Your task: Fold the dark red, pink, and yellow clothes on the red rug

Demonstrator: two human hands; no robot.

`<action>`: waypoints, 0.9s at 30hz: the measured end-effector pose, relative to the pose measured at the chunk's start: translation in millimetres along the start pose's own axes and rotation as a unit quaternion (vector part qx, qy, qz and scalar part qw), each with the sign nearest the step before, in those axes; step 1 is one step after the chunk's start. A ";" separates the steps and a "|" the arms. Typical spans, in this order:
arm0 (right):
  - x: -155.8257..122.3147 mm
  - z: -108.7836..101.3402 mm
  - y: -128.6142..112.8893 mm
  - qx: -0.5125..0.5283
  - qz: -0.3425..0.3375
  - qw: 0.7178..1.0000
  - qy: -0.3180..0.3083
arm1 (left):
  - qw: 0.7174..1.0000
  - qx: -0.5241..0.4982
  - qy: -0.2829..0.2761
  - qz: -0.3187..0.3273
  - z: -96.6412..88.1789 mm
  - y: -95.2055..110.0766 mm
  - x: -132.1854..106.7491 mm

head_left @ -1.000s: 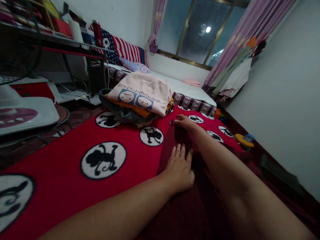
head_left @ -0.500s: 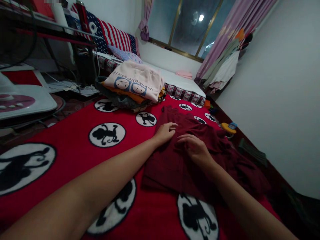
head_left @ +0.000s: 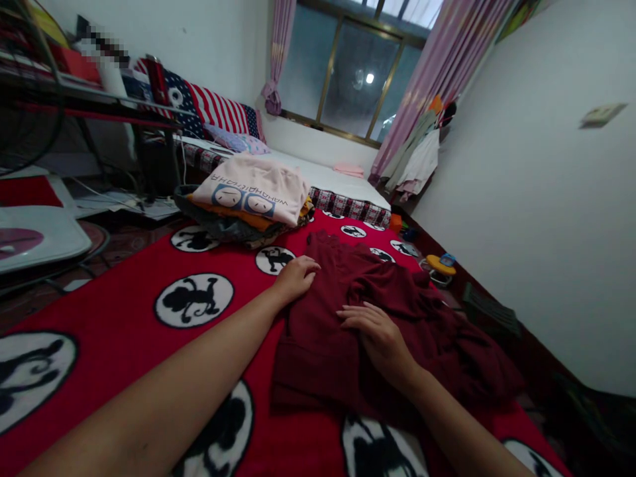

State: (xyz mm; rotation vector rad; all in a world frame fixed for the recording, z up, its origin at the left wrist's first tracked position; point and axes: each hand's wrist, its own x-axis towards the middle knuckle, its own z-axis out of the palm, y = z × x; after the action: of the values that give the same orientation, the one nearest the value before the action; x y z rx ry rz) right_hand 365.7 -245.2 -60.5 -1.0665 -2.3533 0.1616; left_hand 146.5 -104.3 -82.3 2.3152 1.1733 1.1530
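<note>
A dark red sweatshirt (head_left: 322, 331) lies spread on the red blanket, its hem band toward me. Creases run across its middle, and its bunched part reaches to the right. My left hand (head_left: 294, 278) rests along its left edge, fingers stretched out and slightly bent. Over the middle of the cloth, my right hand (head_left: 380, 334) lies palm down with its fingers extended, touching the fabric. Neither hand visibly grips the cloth. Beyond the left hand sits a pile of folded clothes, topped by a pale pink printed top (head_left: 253, 185).
The red blanket (head_left: 124, 311) carries white circles with black monkey figures. A bed (head_left: 348, 205) stands behind it beneath a window (head_left: 362, 73). At left are a cluttered desk (head_left: 114, 109) and a white plastic seat (head_left: 44, 238). A yellow stool (head_left: 441, 265) is by the right wall.
My view has tilted upward, so the sweatshirt sits lower in the picture. My left hand has shifted to the sweatshirt's left edge. My right hand has flattened onto the cloth.
</note>
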 end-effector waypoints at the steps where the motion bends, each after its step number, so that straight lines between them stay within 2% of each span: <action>1: -1.1 -1.1 -1.3 0.016 0.008 1.000 0.006 | 1.000 0.012 -0.008 0.000 0.9 -1.1 -0.6; 4: 2.0 -4.2 -2.2 0.073 0.045 0.996 -0.018 | 0.999 0.035 -0.015 -0.003 3.9 -0.7 -2.2; 6: 13.2 -7.3 4.0 0.117 0.081 0.990 -0.003 | 0.999 0.047 -0.008 -0.012 5.7 0.7 -2.9; 9: 43.6 -14.2 27.9 0.125 0.128 0.978 0.108 | 0.997 0.063 0.021 -0.032 8.1 -0.2 -3.0; 11: 67.7 -18.2 51.3 0.054 0.156 0.972 0.168 | 0.996 0.061 0.042 -0.050 9.1 -4.0 -2.5; 12: 79.1 -19.3 63.7 0.003 0.176 0.969 0.176 | 0.996 0.054 0.049 -0.058 9.3 -6.6 -2.1; 14: 98.1 -19.1 87.0 -0.093 0.228 0.957 0.152 | 0.995 0.038 0.060 -0.073 9.0 -12.4 -0.8; 16: 110.8 -15.8 106.0 -0.158 0.287 0.940 0.098 | 0.993 0.022 0.074 -0.091 7.9 -17.5 0.6; 19: 118.1 -9.4 125.1 -0.214 0.350 0.911 0.030 | 0.990 0.003 0.087 -0.113 6.0 -21.3 1.9; 21: 116.9 -7.6 132.8 -0.242 0.363 0.900 0.011 | 0.990 0.006 0.077 -0.121 5.3 -20.8 1.9; 23: 112.8 -8.9 137.6 -0.262 0.356 0.897 0.012 | 0.989 0.021 0.061 -0.135 5.0 -18.5 1.5; 25: 107.4 -12.5 140.6 -0.281 0.354 0.891 0.051 | 0.987 0.035 0.043 -0.150 4.6 -15.3 1.3; 27: 102.9 -16.5 142.3 -0.302 0.370 0.873 0.100 | 0.985 0.049 0.034 -0.161 4.0 -11.8 1.3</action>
State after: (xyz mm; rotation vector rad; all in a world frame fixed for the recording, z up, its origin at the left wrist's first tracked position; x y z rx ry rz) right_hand 413.1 -75.8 -48.1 -2.1377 -1.7142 -0.4241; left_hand 143.6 -95.6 -90.8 2.0628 1.5926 1.0813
